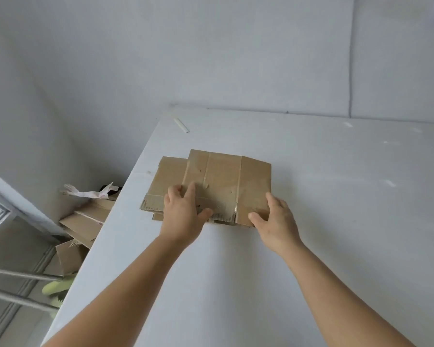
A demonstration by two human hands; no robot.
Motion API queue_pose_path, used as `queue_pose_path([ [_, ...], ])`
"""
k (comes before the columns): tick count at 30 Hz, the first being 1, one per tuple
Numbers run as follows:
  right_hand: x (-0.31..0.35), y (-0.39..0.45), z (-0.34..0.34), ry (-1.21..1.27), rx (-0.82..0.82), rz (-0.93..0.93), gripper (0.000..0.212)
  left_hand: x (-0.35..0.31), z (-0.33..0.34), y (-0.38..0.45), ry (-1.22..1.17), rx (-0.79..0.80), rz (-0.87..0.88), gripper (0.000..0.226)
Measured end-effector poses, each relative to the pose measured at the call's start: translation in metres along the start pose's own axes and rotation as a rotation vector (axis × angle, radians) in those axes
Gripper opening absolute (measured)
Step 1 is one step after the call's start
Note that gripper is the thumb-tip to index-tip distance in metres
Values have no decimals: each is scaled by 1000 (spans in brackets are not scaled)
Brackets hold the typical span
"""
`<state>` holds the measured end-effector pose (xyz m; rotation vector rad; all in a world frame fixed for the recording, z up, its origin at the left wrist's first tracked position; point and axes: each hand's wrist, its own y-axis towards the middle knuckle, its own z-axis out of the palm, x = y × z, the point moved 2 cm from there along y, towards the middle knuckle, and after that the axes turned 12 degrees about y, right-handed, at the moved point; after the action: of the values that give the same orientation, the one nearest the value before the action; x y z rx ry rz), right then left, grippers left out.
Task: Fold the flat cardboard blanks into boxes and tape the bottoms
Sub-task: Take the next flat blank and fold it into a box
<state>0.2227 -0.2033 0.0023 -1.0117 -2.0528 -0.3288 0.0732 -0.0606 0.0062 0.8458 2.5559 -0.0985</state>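
Observation:
A small stack of flat brown cardboard blanks lies on the white table, a little left of centre. The top blank carries old clear tape along its creases, and a lower blank sticks out to the left. My left hand grips the near left edge of the top blank, fingers on its face and thumb at the near edge. At the blank's near right corner, my right hand grips it with fingers on top and thumb at the edge.
A short white stick lies near the table's far left corner. Beyond the left table edge, on the floor, lie a pile of cardboard pieces, crumpled white paper and a pale green object. White walls close the far side.

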Motion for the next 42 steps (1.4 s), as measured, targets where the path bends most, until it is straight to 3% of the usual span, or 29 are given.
queue_pose_path([
  [27, -301, -245, -384, 38, -403, 267, 67, -415, 158, -263, -164, 185, 462, 57],
  [34, -356, -267, -456, 100, -525, 317, 65, -509, 195, -283, -191, 233, 591, 51],
  [42, -411, -232, -530, 116, -587, 348, 65, -604, 245, -256, -216, 286, 648, 57],
])
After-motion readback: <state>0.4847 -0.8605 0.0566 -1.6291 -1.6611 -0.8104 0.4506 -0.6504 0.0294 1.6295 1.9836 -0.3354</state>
